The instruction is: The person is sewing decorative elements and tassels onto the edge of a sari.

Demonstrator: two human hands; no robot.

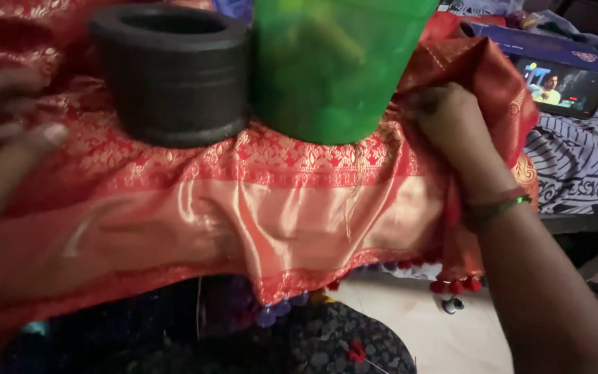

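Your right hand reaches in from the lower right, wrist bent and bangles on the forearm, fingers clenched on a bunched fold of the red and gold cloth just right of the green plastic cup. Your left hand comes in blurred at the left edge, fingers spread and released, lying flat on or just over the cloth; you cannot tell if it presses down. The cloth lies spread across the raised surface, its gold border running across the middle and its tasselled hem hanging off the near edge above the pale floor. A dark round stone mortar stands on the cloth touching the cup, so room behind your hands is tight. A phone lies on the striped bedding, well apart to the right.
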